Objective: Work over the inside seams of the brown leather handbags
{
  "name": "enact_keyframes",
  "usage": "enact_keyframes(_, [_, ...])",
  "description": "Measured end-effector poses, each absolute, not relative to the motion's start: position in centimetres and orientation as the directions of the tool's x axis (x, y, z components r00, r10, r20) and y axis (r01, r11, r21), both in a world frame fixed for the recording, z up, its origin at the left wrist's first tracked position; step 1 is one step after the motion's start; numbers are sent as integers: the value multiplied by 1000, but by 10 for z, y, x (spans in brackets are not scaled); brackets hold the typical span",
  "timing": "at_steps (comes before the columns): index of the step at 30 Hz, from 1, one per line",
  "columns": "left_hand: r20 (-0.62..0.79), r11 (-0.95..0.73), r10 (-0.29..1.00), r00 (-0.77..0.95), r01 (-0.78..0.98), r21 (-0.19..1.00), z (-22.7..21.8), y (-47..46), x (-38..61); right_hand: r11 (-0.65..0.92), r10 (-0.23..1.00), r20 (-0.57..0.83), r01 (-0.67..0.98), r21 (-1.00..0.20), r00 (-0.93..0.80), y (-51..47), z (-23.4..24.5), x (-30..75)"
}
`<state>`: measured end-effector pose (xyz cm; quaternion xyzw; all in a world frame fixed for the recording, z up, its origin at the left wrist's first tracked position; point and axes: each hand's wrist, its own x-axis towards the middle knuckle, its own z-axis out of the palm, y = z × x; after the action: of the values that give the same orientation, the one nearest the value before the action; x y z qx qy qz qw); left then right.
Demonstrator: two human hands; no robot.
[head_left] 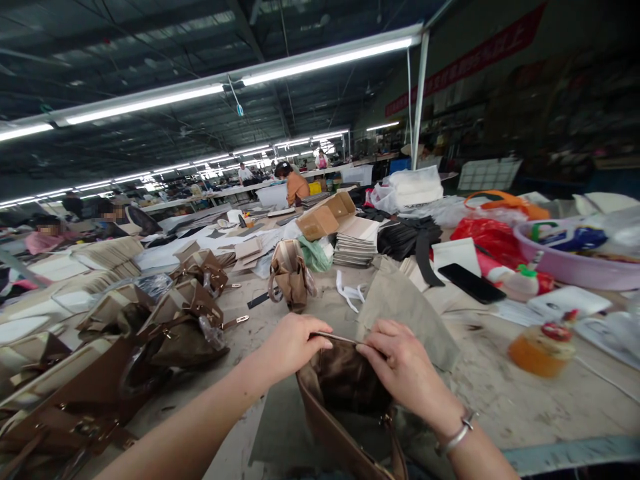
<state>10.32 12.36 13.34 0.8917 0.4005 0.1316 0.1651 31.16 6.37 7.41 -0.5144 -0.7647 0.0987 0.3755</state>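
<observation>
A brown handbag (345, 380) stands open-mouthed at the near edge of the worktable, its dark lining showing inside. My left hand (295, 343) pinches the bag's far rim between thumb and fingers. A short way along the same rim, my right hand (400, 360) grips it too, with a bracelet on the wrist. The stretch of edge between my two hands is pulled fairly straight. Beneath and behind the bag lie grey-green sheets (405, 310). The bag's lower part is cut off by the bottom of the view.
Several unfinished brown bags (185, 327) crowd the left side, and a smaller bag (290, 273) stands straight ahead. On the right are a black phone (473, 283), an orange glue jar (543, 350) and a lilac basin (590, 267). Co-workers sit farther back.
</observation>
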Motion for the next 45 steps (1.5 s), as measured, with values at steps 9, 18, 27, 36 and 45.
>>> enact_keyframes(9, [149,-673,725,672,644,364,124,130,99,453,858,479,710,-539,-185,66,72,311])
enact_keyframes(18, [149,-674,729,668,661,329,123,131,98,460,858,466,726,-511,-216,68,74,310])
enact_keyframes(27, [133,-707,692,710,628,325,126,126,101,431,876,414,785,-444,-247,68,83,291])
enact_keyframes(36, [-4,-471,847,531,754,459,144,113,97,344,883,444,855,-389,-153,66,80,285])
enact_keyframes(45, [-69,-441,808,585,679,587,155,87,77,305,897,423,871,-384,-128,48,99,288])
